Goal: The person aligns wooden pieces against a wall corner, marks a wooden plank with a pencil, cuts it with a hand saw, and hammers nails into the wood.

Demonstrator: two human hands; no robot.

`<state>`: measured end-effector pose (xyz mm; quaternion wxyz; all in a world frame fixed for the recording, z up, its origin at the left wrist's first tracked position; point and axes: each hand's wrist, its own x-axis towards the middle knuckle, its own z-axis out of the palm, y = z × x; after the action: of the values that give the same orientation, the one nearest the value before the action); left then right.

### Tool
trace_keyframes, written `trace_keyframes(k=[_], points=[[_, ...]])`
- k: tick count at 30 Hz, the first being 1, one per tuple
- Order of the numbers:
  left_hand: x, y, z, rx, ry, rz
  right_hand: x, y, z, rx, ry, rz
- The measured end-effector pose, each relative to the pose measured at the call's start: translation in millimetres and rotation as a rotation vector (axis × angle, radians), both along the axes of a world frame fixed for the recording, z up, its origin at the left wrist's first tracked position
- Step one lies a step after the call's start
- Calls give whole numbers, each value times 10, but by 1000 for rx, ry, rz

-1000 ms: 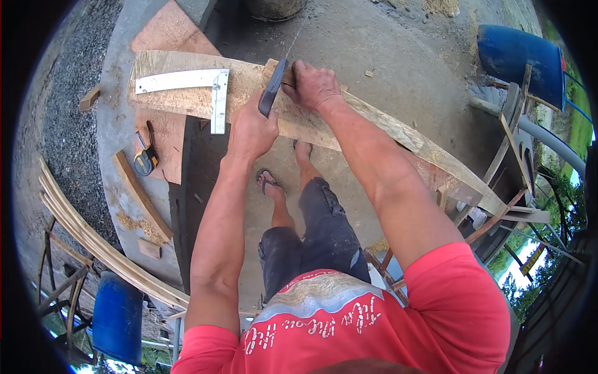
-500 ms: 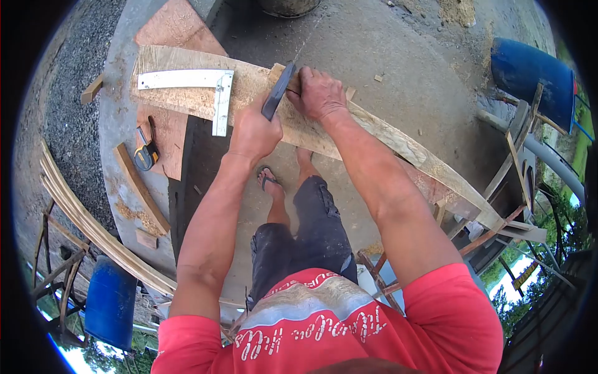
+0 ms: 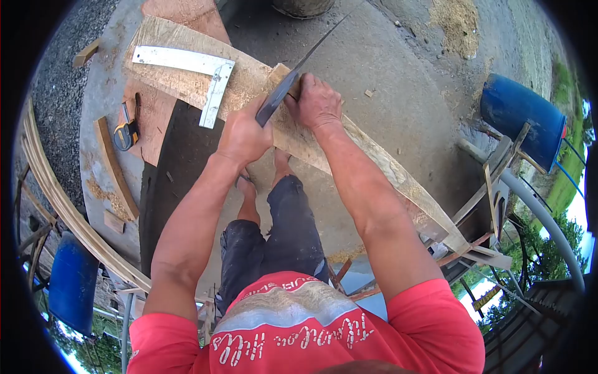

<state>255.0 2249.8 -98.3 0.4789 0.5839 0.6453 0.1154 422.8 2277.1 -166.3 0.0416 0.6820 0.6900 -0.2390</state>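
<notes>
My left hand (image 3: 244, 134) is closed around the dark handle of a handsaw (image 3: 278, 98). The saw's thin blade points up and away to the right, seen nearly edge-on. A small wood piece (image 3: 278, 75) lies across a long plank (image 3: 187, 59), next to the blade. My right hand (image 3: 316, 103) presses on that piece with its fingers curled over it, close beside the saw. A white try square (image 3: 208, 68) rests on the plank to the left of my left hand. Sawdust is scattered around it.
A tape measure (image 3: 126, 134) and a curved wood strip (image 3: 116, 167) lie at the left. Long boards (image 3: 59, 190) stretch along the left edge. Blue barrels stand at right (image 3: 523, 118) and lower left (image 3: 73, 280). A bucket (image 3: 303, 6) is at the top.
The saw has shifted, and much more of its blade now shows beyond the wood. My right hand stays on the wood piece. The whole view has turned and shifted slightly.
</notes>
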Motion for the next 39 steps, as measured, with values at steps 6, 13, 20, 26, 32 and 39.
trace_keyframes(k=[6,13,20,26,32,39], points=[[-857,-1139,1181,-249,128,30,-15,-35,81,26,-16,8],[-583,-731,514,-161,-23,81,44,-24,35,31,-18,20],[-734,-987,766,-104,59,50,-17,-34,35,11,-45,16],[-1219,-1609,1083,-68,102,39,-36,-46,79,37,-37,16],[-220,-211,34,-48,-28,21,-78,-24,139,-50,-59,-23],[-1393,-1794,985,-56,79,29,-36,-48,51,30,-52,9]])
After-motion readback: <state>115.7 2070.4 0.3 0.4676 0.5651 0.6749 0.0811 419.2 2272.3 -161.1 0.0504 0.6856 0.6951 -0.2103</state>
